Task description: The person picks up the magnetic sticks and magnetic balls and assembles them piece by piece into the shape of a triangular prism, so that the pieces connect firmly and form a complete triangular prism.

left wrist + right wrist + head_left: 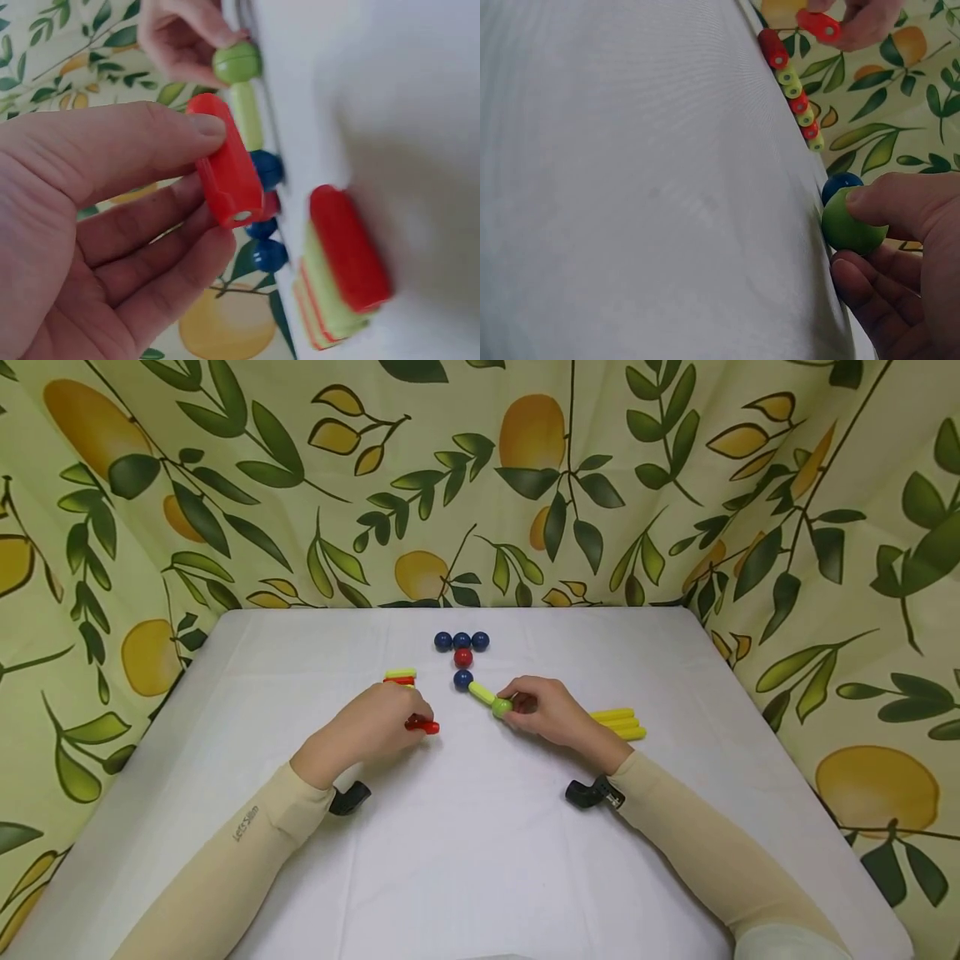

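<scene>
While the right hand (551, 712) pinches the glossy green ball (849, 226), the left hand (378, 720) should point its gripped red plastic-looking rod (231, 174) end-on leftward of it.

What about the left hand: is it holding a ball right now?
No, the left wrist view shows the left hand pinching a red stick between thumb and fingers.

White-covered table (465, 843), cream curtain (450, 410) behind and beside it, printed orange fruits (532, 431), green leaves (276, 439)
</scene>
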Demonstrator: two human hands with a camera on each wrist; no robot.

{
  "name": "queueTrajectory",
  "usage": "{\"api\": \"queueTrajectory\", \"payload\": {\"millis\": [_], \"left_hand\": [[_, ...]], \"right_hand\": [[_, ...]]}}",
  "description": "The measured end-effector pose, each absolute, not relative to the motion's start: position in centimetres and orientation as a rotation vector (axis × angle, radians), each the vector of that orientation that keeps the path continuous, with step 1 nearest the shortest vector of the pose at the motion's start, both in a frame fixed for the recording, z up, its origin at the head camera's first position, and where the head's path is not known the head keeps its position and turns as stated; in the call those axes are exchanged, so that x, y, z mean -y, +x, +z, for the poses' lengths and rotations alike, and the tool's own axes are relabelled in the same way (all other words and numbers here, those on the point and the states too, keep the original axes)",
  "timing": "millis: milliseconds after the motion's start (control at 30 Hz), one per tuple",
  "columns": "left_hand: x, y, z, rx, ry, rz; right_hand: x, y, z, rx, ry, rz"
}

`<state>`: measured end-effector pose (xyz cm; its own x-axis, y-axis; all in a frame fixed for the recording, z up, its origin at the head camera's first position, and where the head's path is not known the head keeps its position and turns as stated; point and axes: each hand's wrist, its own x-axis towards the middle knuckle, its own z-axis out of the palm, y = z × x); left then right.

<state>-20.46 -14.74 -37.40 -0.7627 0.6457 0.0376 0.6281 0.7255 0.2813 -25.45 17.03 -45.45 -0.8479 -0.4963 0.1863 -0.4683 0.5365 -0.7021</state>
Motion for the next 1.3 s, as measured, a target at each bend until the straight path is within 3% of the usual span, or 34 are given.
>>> {"api": "queueTrajectory", "payload": {"millis": [367,733,1300], "left_hand": [[12.3,-22.8,-35.8,-2.869,1.074,0.510],[9.2,-25.3,-37.9,-2.788,1.093,0.495],[7.9,-25.8,-40.1,-2.772,1.028,0.546]], "right_hand": [[-17.0,-25.4,-45.7,-2.725,-0.810,-1.210],[-17.1,-25.3,-45.9,-2.713,-0.854,-1.260],[-16.9,-25.6,-45.7,-2.721,-0.910,-1.254]]}}
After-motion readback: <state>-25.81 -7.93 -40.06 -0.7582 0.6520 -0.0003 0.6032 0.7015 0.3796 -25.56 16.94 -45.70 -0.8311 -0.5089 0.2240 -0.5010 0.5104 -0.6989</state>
